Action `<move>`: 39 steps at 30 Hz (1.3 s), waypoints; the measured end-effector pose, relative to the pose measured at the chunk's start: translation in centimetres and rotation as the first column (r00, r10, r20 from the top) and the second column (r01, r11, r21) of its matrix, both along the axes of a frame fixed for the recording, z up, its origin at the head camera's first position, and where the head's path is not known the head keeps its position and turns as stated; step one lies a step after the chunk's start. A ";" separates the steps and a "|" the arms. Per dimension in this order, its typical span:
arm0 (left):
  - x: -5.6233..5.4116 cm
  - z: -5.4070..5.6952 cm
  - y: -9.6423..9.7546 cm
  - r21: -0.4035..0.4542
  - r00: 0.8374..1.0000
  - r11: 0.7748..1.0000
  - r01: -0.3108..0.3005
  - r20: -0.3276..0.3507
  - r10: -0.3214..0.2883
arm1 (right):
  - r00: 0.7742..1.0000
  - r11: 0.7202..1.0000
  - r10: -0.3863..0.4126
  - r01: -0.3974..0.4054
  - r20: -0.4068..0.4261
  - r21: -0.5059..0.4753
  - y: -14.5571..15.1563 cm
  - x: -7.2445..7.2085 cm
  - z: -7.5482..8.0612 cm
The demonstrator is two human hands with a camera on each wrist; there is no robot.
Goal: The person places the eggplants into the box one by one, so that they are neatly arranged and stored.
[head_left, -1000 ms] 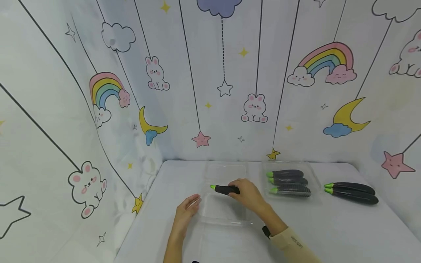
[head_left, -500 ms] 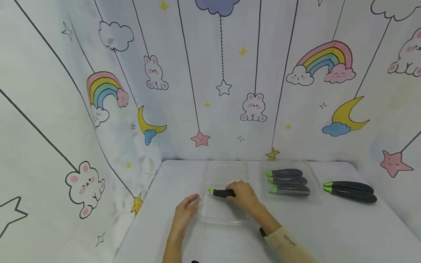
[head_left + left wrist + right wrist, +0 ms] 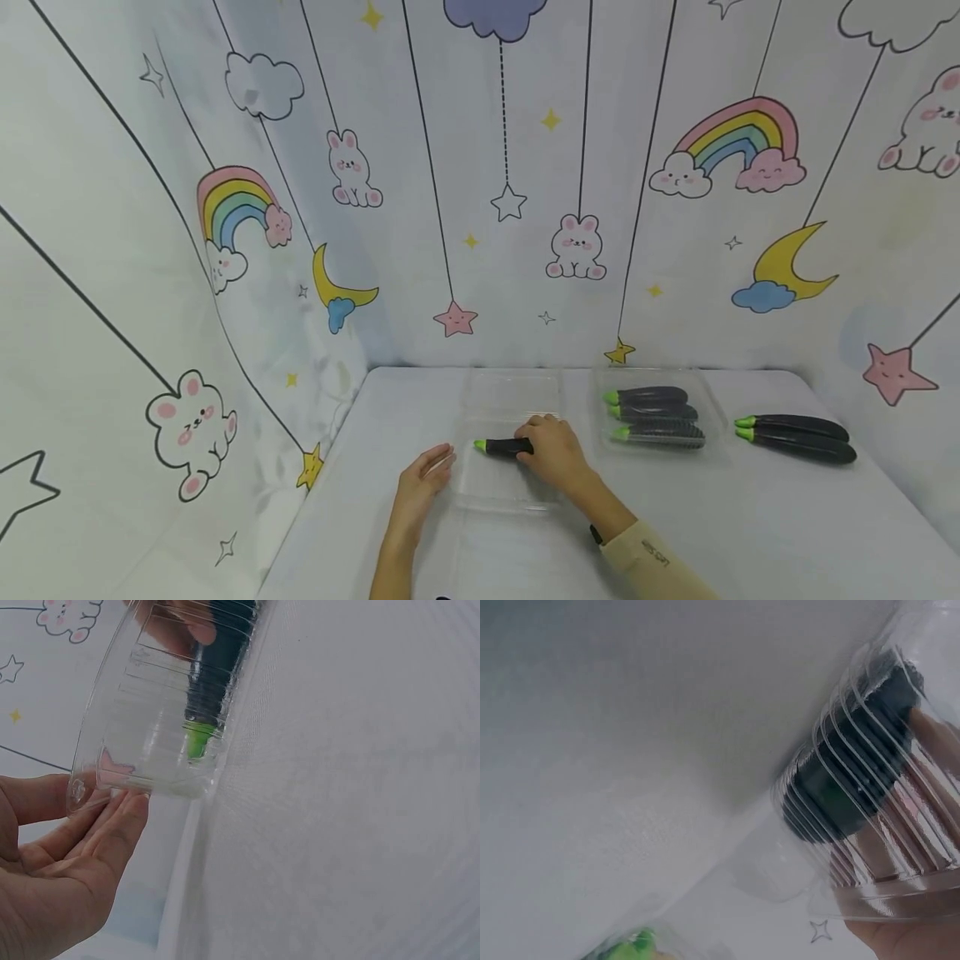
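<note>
An eggplant [image 3: 502,447], dark with a green stem end, lies low inside a clear plastic box [image 3: 480,504] in the middle of the table. My right hand [image 3: 553,450] grips its right end, inside the box. Through the ribbed box wall, the right wrist view shows the eggplant's dark body [image 3: 855,757] with fingers around it. At the box's left edge is my left hand [image 3: 423,492]. In the left wrist view, its thumb and fingertips pinch the rim corner [image 3: 79,791], and the green stem [image 3: 199,739] shows through the wall.
A raised clear lid [image 3: 513,387] stands behind the box. To its right, another clear box [image 3: 712,392] holds three eggplants [image 3: 652,412]. Two loose eggplants [image 3: 798,442] lie side by side at the table's right. A printed cloth [image 3: 510,283] hangs behind and beside the white table.
My right hand has moved down and slightly left, lowering the eggplant into the box, where it now lies level. My left hand has stayed at the box's left edge.
</note>
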State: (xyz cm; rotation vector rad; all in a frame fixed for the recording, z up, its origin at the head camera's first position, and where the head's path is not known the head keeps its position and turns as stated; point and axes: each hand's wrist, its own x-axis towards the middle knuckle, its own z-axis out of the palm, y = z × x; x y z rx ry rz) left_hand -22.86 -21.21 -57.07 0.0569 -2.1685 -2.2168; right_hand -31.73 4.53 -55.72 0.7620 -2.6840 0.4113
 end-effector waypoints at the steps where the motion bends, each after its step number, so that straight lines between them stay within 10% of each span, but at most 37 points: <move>1: 0.0 0.0 0.0 0.000 1.000 1.000 0.003 -0.004 -0.003 | 1.000 1.000 0.003 -0.003 -0.003 -0.013 0.1 0.1 0.0; 39: -0.1 0.0 0.0 -0.021 1.000 1.000 -0.009 0.024 0.009 | 0.997 0.965 -0.043 0.026 -0.059 -0.261 5.9 1.9 4.2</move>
